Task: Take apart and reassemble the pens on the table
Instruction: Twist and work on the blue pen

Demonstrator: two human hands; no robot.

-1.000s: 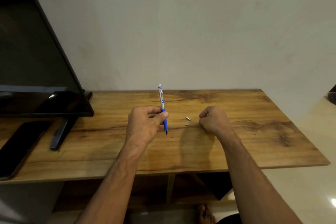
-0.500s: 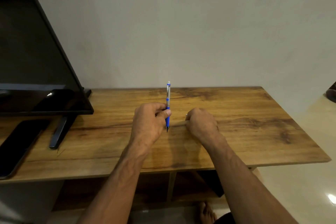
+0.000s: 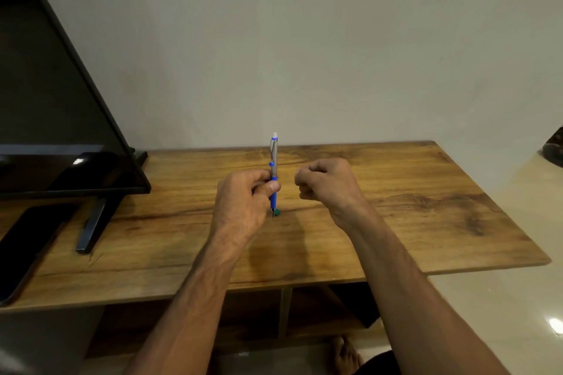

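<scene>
My left hand holds a pen upright above the wooden table. The pen has a blue grip, a silver barrel and a white top, and its tip points down. A small teal piece sits right beside the tip. My right hand hovers just right of the pen, a little above the table, with its fingers pinched together. The small silver pen parts do not show on the table and whatever the fingers pinch is hidden.
A black monitor on a stand fills the left side. A dark phone lies flat at the table's left front. A plain wall is close behind the table. A bare foot shows on the floor below.
My right hand went left onto the small silver parts on the table, closed, then rose beside the pen. The left hand turned the pen more upright and shifted slightly right.
</scene>
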